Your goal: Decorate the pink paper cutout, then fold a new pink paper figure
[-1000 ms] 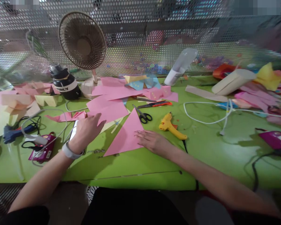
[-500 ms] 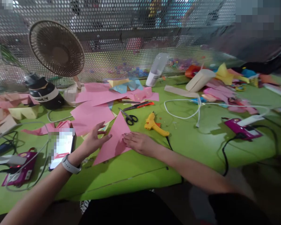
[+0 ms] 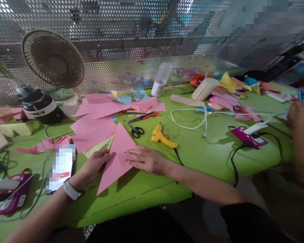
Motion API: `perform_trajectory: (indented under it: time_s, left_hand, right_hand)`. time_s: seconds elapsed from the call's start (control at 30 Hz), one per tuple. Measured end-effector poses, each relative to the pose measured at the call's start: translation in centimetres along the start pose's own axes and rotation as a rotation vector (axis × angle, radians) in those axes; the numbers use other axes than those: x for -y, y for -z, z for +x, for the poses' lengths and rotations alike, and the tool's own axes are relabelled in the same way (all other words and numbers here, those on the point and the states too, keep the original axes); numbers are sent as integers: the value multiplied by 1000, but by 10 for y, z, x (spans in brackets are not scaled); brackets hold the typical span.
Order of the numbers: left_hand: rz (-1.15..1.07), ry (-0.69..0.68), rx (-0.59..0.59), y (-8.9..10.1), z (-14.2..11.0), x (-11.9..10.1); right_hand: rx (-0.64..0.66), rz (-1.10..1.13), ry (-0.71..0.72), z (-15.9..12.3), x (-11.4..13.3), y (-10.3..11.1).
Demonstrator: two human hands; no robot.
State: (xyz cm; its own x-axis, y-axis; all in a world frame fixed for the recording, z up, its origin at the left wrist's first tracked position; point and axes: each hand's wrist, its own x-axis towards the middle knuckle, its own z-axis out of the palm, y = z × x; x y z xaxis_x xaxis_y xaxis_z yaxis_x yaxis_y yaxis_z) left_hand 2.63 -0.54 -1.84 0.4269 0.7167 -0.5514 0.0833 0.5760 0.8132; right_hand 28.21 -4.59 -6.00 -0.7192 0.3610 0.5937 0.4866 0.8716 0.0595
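Left hand (image 3: 97, 163) was clamped on the left edge of a pink triangle (image 3: 118, 145), thumb on top; the right hand (image 3: 144, 160) lay flat over its right side, fingers stretched out and nearly together. That triangle was at the front part of the green table (image 3: 207, 152), one tip toward 12 o'clock, another toward 7. Clocked from it, the fan (image 3: 57, 65) stood well apart at 11. Pink sheets (image 3: 93, 131) lay at 10, just beside it, with the bottle (image 3: 48, 113) farther out at 10. At 9 was the phone (image 3: 61, 165), screen lit; at 2, the yellow glue gun (image 3: 163, 139); at 1, black scissors (image 3: 137, 132).
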Motion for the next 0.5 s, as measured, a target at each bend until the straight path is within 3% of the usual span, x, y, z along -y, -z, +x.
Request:
perform_trajectory:
  time_s: [0.1, 0.23, 0.4, 0.5]
  left_hand:
    - [-26, 19, -36, 1, -7, 2]
    - [-33, -30, -1, 3, -6, 3]
    - [-15, -129, 27, 1, -2, 8]
    - [45, -178, 31, 0, -2, 12]
  right_hand:
    - [-71, 65, 66, 0, 2, 3]
    - [-44, 131, 69, 3, 6, 11]
    - [-44, 204, -10, 0, 7, 8]
    - [-120, 371, -137, 0, 8, 5]
